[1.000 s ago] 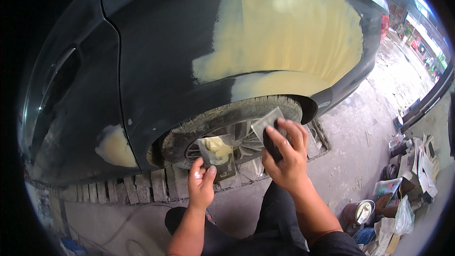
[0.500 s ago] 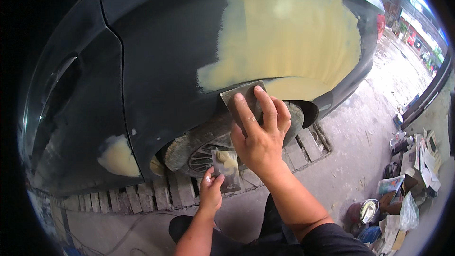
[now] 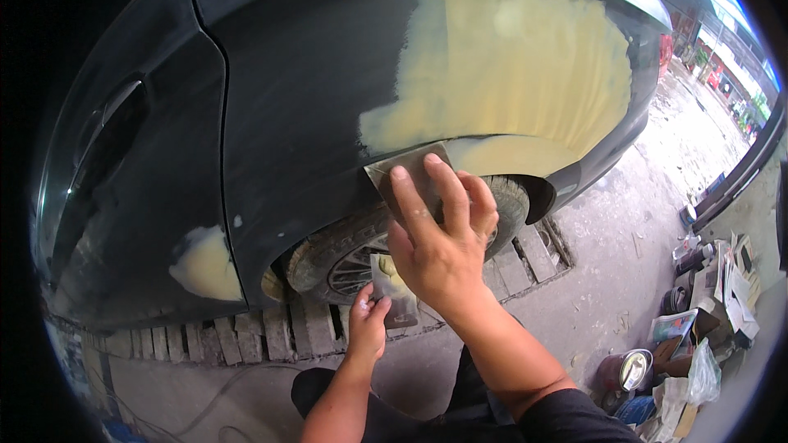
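Note:
My right hand (image 3: pixel 437 246) grips a flat metal spreader (image 3: pixel 417 168) with its fingertips spread on the back. The spreader lies at the dark car's (image 3: pixel 304 90) rear panel, on the wheel arch just below the large pale yellow filler patch (image 3: pixel 517 57). A narrower band of filler shows to its right along the arch. Lower and to the left, my left hand (image 3: pixel 367 324) holds a small plate (image 3: pixel 398 308) with a lump of yellow filler on it, in front of the wheel (image 3: pixel 332 267). Part of that plate is hidden behind my right hand.
A smaller filler patch (image 3: pixel 209 267) marks the door at left. Wooden slats (image 3: pixel 230 332) lie below the car, hoses on the floor. At right stand a tin (image 3: pixel 632 369), cans (image 3: pixel 689 258), papers and a plastic bag (image 3: pixel 702 373). A yard shows beyond.
My right hand has risen from over the wheel to the arch with the spreader, then shifted slightly left and down. My left hand has moved a little right and down.

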`<state>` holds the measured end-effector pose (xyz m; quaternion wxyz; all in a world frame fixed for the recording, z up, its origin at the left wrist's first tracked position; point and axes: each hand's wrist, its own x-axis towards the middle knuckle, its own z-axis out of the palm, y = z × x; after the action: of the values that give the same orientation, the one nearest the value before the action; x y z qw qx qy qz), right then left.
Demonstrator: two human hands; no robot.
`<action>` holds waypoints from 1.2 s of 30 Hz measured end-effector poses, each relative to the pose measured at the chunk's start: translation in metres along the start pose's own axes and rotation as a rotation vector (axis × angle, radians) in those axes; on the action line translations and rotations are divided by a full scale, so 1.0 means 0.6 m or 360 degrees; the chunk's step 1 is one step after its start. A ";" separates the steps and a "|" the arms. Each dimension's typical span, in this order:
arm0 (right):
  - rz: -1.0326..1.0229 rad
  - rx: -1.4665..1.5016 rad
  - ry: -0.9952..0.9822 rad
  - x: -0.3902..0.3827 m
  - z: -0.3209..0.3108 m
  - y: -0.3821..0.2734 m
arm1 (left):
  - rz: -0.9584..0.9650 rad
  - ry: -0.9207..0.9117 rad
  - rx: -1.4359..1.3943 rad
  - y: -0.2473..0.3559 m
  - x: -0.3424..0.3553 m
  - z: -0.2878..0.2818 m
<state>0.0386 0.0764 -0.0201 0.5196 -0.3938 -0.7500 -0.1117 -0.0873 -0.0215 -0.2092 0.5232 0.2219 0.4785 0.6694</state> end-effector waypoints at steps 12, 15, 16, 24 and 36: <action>-0.0011 -0.0005 -0.0009 0.005 0.000 -0.018 | 0.0008 0.0040 0.0114 0.004 -0.004 -0.003; -0.0019 -0.0070 0.0015 0.002 0.019 -0.020 | 0.0027 -0.0018 0.0074 0.003 -0.005 0.001; -0.0005 -0.0077 -0.0030 -0.002 0.018 -0.022 | 0.0036 -0.0021 0.0076 0.003 -0.004 0.001; 0.0008 -0.0012 -0.0077 0.013 -0.009 -0.038 | 0.0059 -0.0048 0.0025 0.002 -0.004 -0.006; -0.0021 -0.0051 -0.0114 0.004 0.005 -0.037 | 0.0031 -0.0025 0.0087 -0.005 0.003 -0.009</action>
<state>0.0206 0.0648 -0.0139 0.4852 -0.4009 -0.7688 -0.1130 -0.0908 -0.0222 -0.2146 0.5142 0.2460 0.4903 0.6593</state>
